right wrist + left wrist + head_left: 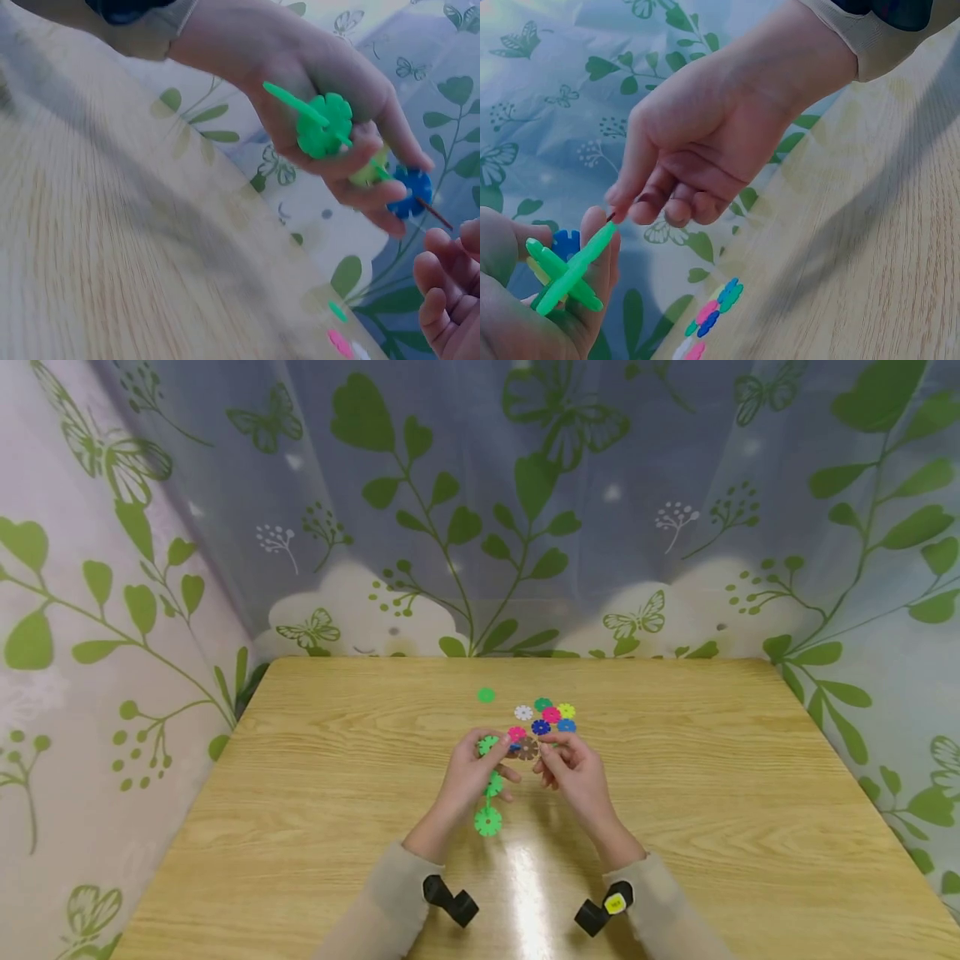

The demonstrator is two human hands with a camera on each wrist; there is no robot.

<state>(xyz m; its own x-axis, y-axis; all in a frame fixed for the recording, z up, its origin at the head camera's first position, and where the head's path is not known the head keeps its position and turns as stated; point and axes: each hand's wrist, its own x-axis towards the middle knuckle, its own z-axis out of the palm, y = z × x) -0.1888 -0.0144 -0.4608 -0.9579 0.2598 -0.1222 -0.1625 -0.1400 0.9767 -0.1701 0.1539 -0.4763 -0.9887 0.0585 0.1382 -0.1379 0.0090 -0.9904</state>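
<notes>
My left hand point(471, 768) grips a chain of notched plastic snowflake discs slotted together. In the head view, green discs point(487, 821) hang from it below the palm, and a brown disc point(527, 748) sits at its other end. The right wrist view shows a yellow disc point(367, 171), partly hidden by fingers, and a blue disc point(412, 193) in the same chain. With thumb and fingertips, my right hand point(577, 768) pinches the outer edge of the brown disc, seen edge-on in that view.
Beyond the hands on the wooden table point(300, 793) lie loose discs: white point(523, 713), dark blue point(541, 727), yellow point(566, 711), pink point(551, 715) and others. A green disc point(486, 695) lies apart at the back. A leaf-patterned curtain point(465, 527) borders the table.
</notes>
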